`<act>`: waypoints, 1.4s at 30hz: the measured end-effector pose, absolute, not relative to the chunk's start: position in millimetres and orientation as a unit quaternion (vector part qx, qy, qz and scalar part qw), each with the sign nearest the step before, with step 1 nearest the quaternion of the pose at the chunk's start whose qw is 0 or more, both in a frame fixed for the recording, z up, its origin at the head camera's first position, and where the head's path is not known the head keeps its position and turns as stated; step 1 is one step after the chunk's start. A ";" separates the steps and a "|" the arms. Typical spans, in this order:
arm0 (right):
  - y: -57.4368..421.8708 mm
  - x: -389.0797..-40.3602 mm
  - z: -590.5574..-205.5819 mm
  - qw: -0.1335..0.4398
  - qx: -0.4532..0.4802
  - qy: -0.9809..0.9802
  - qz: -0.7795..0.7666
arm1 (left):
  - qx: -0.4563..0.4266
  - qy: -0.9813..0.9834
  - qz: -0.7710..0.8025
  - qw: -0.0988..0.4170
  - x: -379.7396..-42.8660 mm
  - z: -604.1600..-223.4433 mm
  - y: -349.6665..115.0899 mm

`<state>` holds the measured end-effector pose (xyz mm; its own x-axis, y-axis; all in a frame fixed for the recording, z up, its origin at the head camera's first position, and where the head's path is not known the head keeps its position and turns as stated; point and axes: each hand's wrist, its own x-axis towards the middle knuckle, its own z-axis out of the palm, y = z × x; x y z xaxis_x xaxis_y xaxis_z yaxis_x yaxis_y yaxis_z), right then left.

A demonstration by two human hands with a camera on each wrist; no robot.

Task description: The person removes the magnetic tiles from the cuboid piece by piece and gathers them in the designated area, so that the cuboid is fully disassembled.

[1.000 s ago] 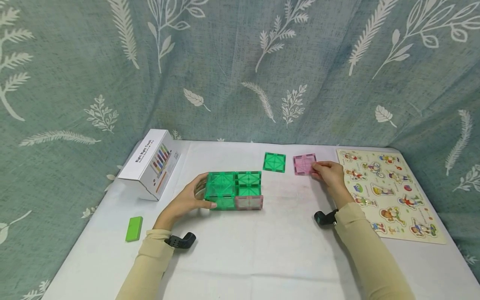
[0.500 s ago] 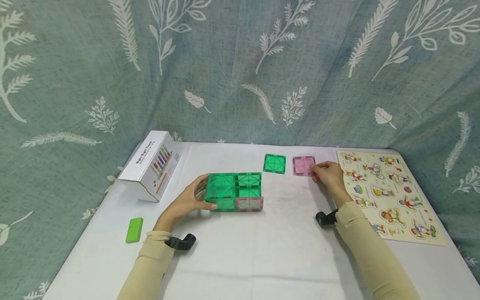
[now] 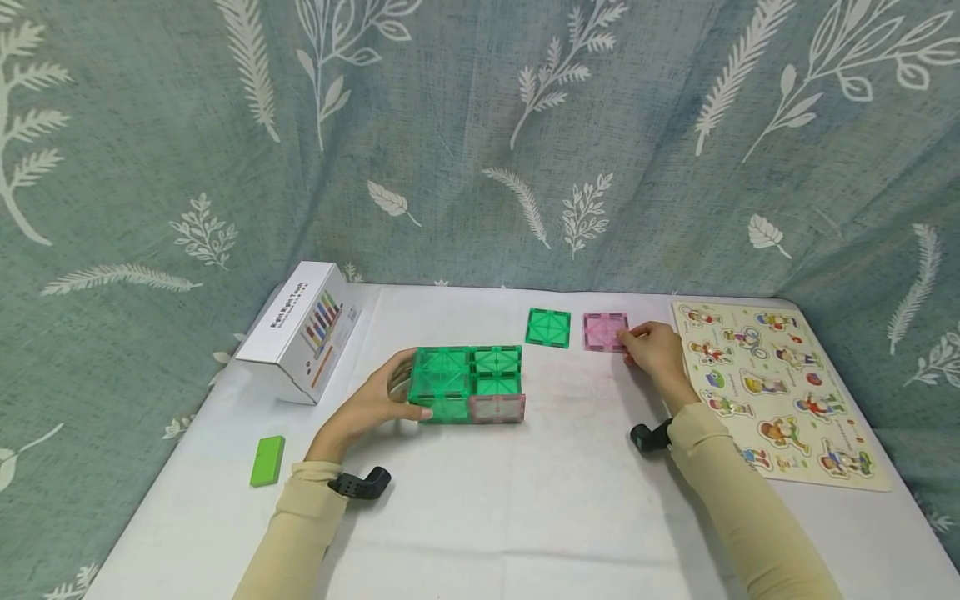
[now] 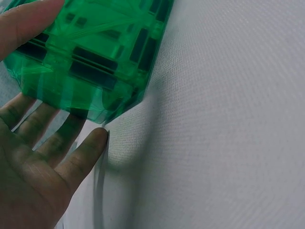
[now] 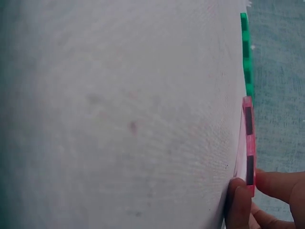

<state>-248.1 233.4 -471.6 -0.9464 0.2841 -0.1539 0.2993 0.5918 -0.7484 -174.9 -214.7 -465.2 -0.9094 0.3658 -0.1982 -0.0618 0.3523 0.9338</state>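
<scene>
A box-shaped build of green magnetic tiles (image 3: 442, 371) stands mid-table, with a pink tile upright at its front right. My left hand (image 3: 375, 404) grips its left end, thumb across the front and fingers round the back. In the left wrist view, the thumb lies on one face of the green build (image 4: 95, 57) and the fingertips are at the opposite side. At the far right, my right hand (image 3: 658, 358) pinches the right edge of a pink magnetic tile (image 3: 602, 332). The right wrist view shows thumb and finger on either side of that pink tile (image 5: 249, 136), its gripped end slightly raised.
A loose green tile (image 3: 548, 327) lies just left of the pink one. At the left are a white printed box (image 3: 296, 325) and a lime-green block (image 3: 267, 461). A picture puzzle board (image 3: 783, 400) lies at the right, partly under the right arm. Patterned cloth (image 3: 465, 167) hangs behind.
My right hand and the pink tile have shifted very slightly left, toward the loose green tile. My left hand keeps its grip on the green build.
</scene>
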 end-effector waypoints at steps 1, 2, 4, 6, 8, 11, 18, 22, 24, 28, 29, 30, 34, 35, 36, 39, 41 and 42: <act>232.9 -248.1 -471.1 0.007 0.162 0.897 -0.411 | 0.095 0.800 0.561 0.190 -175.0 -465.3 -214.7; 232.4 -247.9 -470.5 0.006 0.159 0.902 -0.402 | 0.096 0.800 0.562 0.190 -175.0 -465.3 -214.7; 231.5 -248.0 -469.5 0.002 0.153 0.910 -0.386 | 0.097 0.799 0.563 0.188 -175.1 -465.2 -214.6; 230.6 -247.9 -468.4 -0.005 0.145 0.917 -0.372 | 0.099 0.797 0.565 0.186 -175.1 -464.9 -214.5; 230.2 -247.6 -467.7 -0.011 0.136 0.923 -0.360 | 0.100 0.797 0.566 0.185 -174.9 -464.7 -214.4; 230.3 -246.7 -466.9 -0.018 0.131 0.926 -0.353 | 0.102 0.797 0.565 0.185 -174.5 -464.8 -214.3; 231.7 -246.2 -466.1 -0.009 0.126 0.921 -0.368 | 0.102 0.797 0.565 0.185 -173.7 -464.5 -215.1; 233.0 -245.3 -466.5 0.001 0.120 0.919 -0.375 | 0.101 0.798 0.564 0.186 -173.8 -464.8 -216.0; 233.7 -244.5 -466.5 0.006 0.120 0.919 -0.377 | 0.102 0.799 0.563 0.186 -173.9 -465.0 -216.1; 234.7 -243.3 -465.8 0.016 0.121 0.917 -0.380 | 0.103 0.797 0.565 0.187 -173.7 -465.5 -215.8; 235.0 -243.1 -465.4 0.017 0.121 0.917 -0.380 | 0.103 0.797 0.565 0.187 -173.6 -465.7 -215.6; 235.0 -243.0 -465.1 0.020 0.120 0.917 -0.381 | 0.103 0.796 0.566 0.187 -173.5 -465.9 -215.7; 234.6 -242.8 -463.8 0.026 0.123 0.916 -0.382 | 0.100 0.798 0.564 0.187 -173.6 -465.8 -216.2; 234.4 -243.0 -463.7 0.028 0.126 0.915 -0.382 | 0.100 0.799 0.563 0.187 -173.7 -465.6 -216.3; 234.0 -242.9 -463.3 0.030 0.129 0.915 -0.382 | 0.102 0.800 0.562 0.186 -174.0 -465.5 -216.4; 233.4 -243.0 -462.5 0.033 0.132 0.913 -0.384 | 0.103 0.799 0.562 0.187 -174.8 -465.3 -216.1; 233.2 -242.9 -461.8 0.033 0.133 0.912 -0.386 | 0.105 0.799 0.561 0.187 -175.1 -465.3 -215.8; 233.5 -242.7 -461.4 0.032 0.133 0.912 -0.386 | 0.106 0.799 0.562 0.187 -175.2 -465.2 -215.7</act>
<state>-242.7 233.5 -461.4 -0.9628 0.2168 -0.1613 0.2668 0.6670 -0.6957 -175.2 -215.7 -465.2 -0.9075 0.3792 -0.1806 -0.0415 0.3471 0.9369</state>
